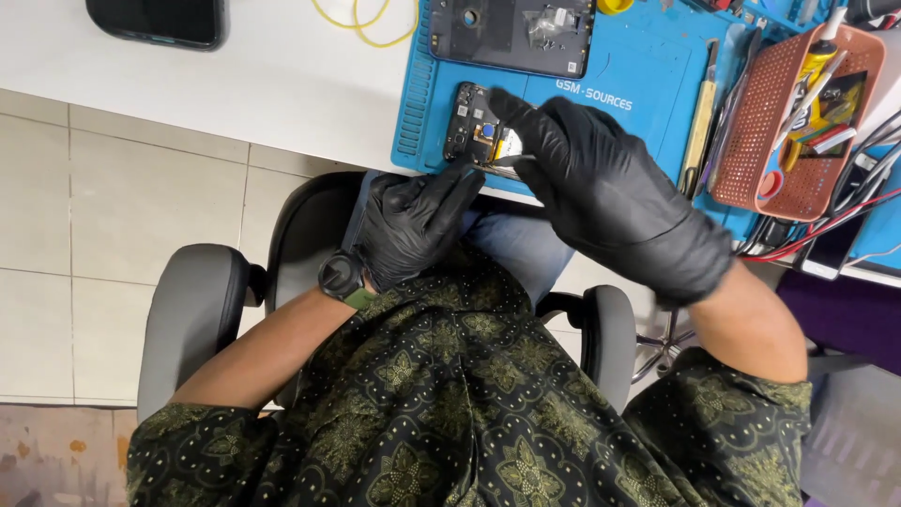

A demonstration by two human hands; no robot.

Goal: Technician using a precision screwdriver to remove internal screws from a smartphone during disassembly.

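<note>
Black-gloved left hand (413,221) steadies near edge of opened phone (479,136) on blue work mat (638,84), fingers curled loosely, fingertips touching phone's lower edge. Right hand (601,183) arches over phone, thumb and forefinger pinched on thin metal tool (511,164), perhaps tweezers, view poor. Step in hand looks like picking at part inside open back. Next move calls for fine, steady tip control. Phone lies directly beneath pinch, at mat's near edge; removed back cover (511,33) well apart

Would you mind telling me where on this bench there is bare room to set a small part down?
Bare white desk lies between the dark phone and the blue mat. Crowded: the tool-filled basket and the opened phone under both hands.
</note>
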